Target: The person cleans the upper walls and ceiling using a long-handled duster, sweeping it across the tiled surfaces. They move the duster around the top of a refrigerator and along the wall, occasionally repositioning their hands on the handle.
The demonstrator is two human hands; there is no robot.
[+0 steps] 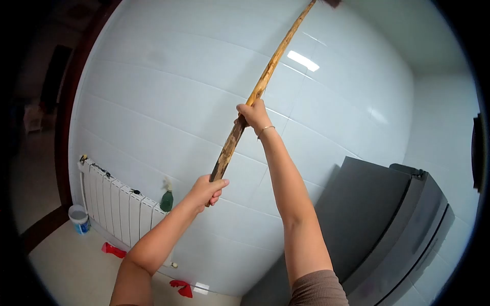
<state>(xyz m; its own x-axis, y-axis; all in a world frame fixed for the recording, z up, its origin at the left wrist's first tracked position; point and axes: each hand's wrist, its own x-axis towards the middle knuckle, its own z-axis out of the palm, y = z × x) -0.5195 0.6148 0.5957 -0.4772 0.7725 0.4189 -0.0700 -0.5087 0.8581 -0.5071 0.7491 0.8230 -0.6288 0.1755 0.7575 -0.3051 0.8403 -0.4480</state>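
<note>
A long wooden pole [275, 56] slants up and to the right in front of the tiled wall. At its top, cut off by the frame edge, shows a bit of a dark reddish broom head [333, 2]. My left hand [205, 193] is wrapped round the dark lower end of the pole. Higher up, my right hand [255, 115] grips the pole where the bare wood turns from dark to light; a thin bracelet sits on that wrist. Both arms are stretched out and raised.
A white radiator [120, 199] stands along the wall, with a green spray bottle [167, 200] by its right end. A bucket [78, 219] and red cloths [113, 250] are on the floor. At right rises a grey fridge [367, 214]. A dark-framed doorway [66, 112] opens at left.
</note>
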